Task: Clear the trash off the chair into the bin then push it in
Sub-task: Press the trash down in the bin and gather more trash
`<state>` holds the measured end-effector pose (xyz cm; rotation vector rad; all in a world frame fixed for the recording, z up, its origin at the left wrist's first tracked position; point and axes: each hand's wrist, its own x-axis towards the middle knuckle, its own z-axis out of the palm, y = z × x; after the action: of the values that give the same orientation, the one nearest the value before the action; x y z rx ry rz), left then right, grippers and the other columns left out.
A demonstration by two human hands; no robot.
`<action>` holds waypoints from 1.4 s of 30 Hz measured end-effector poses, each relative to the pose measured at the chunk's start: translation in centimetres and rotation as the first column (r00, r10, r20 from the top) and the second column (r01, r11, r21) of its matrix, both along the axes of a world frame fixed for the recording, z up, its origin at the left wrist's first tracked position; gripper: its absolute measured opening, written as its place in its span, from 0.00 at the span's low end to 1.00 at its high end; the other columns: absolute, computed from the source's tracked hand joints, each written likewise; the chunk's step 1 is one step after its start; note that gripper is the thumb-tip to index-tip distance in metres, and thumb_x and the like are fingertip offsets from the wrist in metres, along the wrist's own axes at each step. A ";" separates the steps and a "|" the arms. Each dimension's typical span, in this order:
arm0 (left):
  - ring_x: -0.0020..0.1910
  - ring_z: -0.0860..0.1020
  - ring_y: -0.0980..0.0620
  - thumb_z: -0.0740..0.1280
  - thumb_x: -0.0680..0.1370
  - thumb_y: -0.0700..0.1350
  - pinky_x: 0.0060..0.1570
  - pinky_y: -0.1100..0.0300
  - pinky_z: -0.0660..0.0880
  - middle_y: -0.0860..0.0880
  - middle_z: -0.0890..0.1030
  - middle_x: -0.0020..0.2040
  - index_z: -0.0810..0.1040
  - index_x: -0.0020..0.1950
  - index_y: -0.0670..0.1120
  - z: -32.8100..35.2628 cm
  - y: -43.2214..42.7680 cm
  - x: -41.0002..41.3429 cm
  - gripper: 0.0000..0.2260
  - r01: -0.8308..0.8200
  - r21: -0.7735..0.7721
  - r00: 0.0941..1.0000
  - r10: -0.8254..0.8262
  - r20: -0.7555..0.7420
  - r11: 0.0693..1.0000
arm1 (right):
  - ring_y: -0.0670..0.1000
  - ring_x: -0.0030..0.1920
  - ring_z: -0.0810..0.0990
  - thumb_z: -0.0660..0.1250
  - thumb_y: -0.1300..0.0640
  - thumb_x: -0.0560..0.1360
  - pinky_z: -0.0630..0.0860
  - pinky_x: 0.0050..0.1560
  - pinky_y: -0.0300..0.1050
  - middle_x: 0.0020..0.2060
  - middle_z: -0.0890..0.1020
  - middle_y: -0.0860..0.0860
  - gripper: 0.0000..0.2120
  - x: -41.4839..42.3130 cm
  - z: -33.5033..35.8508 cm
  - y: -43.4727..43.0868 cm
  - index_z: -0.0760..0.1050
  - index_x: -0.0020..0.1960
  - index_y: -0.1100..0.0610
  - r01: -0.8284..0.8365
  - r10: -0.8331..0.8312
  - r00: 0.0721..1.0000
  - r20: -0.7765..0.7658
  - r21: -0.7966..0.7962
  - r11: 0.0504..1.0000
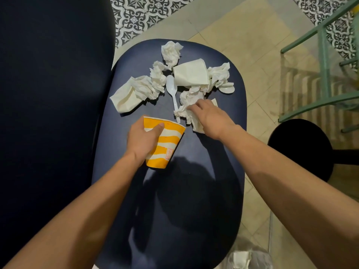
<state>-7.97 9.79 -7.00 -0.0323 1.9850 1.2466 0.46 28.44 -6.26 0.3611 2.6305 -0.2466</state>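
One striped cup (167, 145), left hand (141, 141); one tissue (182, 113), right hand (210, 115).

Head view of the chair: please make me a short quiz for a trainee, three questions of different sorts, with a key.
1. True or false: the left hand grips the striped cup.
2. What does the right hand touch? A the bin; B crumpled tissue; C the green frame.
3. Is the white cup upright or on its side?
Key: 1 true; 2 B; 3 on its side.
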 end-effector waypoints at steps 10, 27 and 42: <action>0.43 0.82 0.49 0.69 0.75 0.47 0.43 0.51 0.80 0.49 0.82 0.45 0.75 0.43 0.52 0.1 -0.1 1.0 0.04 -0.007 0.006 1.000 0.007 -0.002 1.000 | 0.55 0.57 0.72 0.70 0.56 0.70 0.61 0.56 0.54 0.56 0.74 0.52 0.23 1.2 -0.2 -1.0 0.66 0.61 0.55 -0.055 0.049 0.998 0.029 0.229 0.972; 0.46 0.81 0.47 0.68 0.76 0.48 0.50 0.46 0.78 0.47 0.82 0.48 0.74 0.45 0.52 2.4 1.1 5.6 0.03 0.069 0.004 0.994 -0.068 -0.088 0.998 | 0.57 0.46 0.76 0.64 0.56 0.76 0.74 0.41 0.52 0.50 0.78 0.55 0.14 7.7 1.2 -1.5 0.66 0.60 0.53 0.484 -0.517 0.851 -0.096 -0.242 0.841; 0.48 0.80 0.49 0.67 0.76 0.50 0.48 0.51 0.78 0.48 0.81 0.50 0.74 0.51 0.50 2.4 1.2 14.0 0.07 0.261 0.018 0.959 -0.257 -0.115 0.965 | 0.52 0.45 0.73 0.60 0.58 0.78 0.67 0.42 0.43 0.52 0.78 0.55 0.10 18.5 1.9 -4.5 0.69 0.60 0.53 0.726 -0.817 0.555 -0.156 -0.388 0.568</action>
<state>6.03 11.00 -4.62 0.3116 1.9876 1.1302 19.00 23.90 -4.35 1.5171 2.4734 -1.0447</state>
